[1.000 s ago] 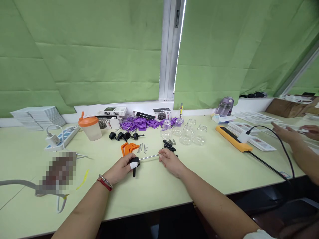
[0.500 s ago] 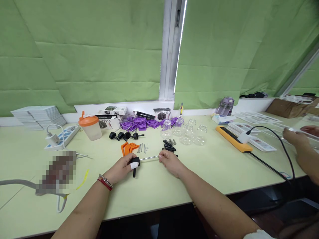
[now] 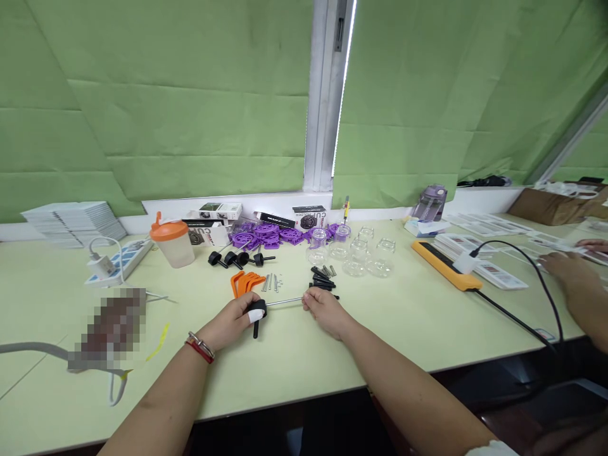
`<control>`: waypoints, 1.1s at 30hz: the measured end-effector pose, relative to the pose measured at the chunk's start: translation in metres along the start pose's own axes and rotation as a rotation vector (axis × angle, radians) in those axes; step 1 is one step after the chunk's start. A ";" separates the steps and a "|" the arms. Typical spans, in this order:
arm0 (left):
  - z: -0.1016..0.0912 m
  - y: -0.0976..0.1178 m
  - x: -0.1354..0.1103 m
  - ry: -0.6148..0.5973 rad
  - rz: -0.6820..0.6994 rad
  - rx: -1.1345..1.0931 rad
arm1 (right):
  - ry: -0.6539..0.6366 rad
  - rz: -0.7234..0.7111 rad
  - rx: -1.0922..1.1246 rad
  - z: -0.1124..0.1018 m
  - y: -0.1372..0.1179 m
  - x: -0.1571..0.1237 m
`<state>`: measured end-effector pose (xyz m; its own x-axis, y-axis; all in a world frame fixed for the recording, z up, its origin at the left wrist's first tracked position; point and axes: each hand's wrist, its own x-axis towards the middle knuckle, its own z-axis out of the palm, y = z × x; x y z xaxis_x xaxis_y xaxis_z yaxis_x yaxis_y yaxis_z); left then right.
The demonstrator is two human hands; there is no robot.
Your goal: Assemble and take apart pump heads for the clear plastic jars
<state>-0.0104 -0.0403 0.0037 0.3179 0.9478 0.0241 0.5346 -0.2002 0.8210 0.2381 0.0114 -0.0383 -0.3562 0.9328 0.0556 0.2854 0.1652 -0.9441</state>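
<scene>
A black round part with a short stem (image 3: 256, 328) is gripped in my left hand (image 3: 230, 326), its thumb pressed on the side. From that part a thin metal rod (image 3: 285, 301) runs to the right, and my right hand (image 3: 327, 311) pinches its far end. Orange angled pieces (image 3: 244, 282) and small metal pins (image 3: 270, 282) lie just beyond my left hand. Black sticks (image 3: 322, 278) and springs (image 3: 332, 271) lie behind my right hand. Several similar black parts (image 3: 231, 259) rest farther back, before purple plastic pieces (image 3: 268, 235).
Clear cup-shaped pieces (image 3: 354, 265) stand back right of centre. An orange-lidded cup (image 3: 173, 244) and a power strip (image 3: 123, 261) are at left. On the right lies a yellow power strip (image 3: 444, 265) with a black cable. Another person's hand (image 3: 565, 269) works over cards at far right.
My hands, the black part and the rod look almost unmoved. At far right, the other person's hands have shifted, and the clear item there is lower.
</scene>
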 end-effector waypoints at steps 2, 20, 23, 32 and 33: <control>0.000 0.001 0.000 0.001 -0.008 0.001 | 0.002 0.016 0.021 0.000 -0.002 -0.001; 0.000 0.001 0.000 0.000 -0.008 0.009 | -0.008 0.014 0.011 -0.001 -0.001 -0.002; 0.000 0.001 0.000 0.006 -0.006 0.009 | -0.004 0.016 -0.009 -0.001 -0.003 -0.002; 0.000 0.000 0.000 0.010 -0.010 0.010 | -0.007 0.023 0.006 -0.001 -0.004 -0.002; 0.000 0.000 0.000 0.007 -0.009 0.012 | -0.007 0.024 0.013 -0.001 -0.004 -0.002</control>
<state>-0.0103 -0.0402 0.0038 0.3076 0.9513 0.0204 0.5469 -0.1943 0.8143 0.2384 0.0093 -0.0342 -0.3552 0.9343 0.0303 0.2829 0.1383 -0.9491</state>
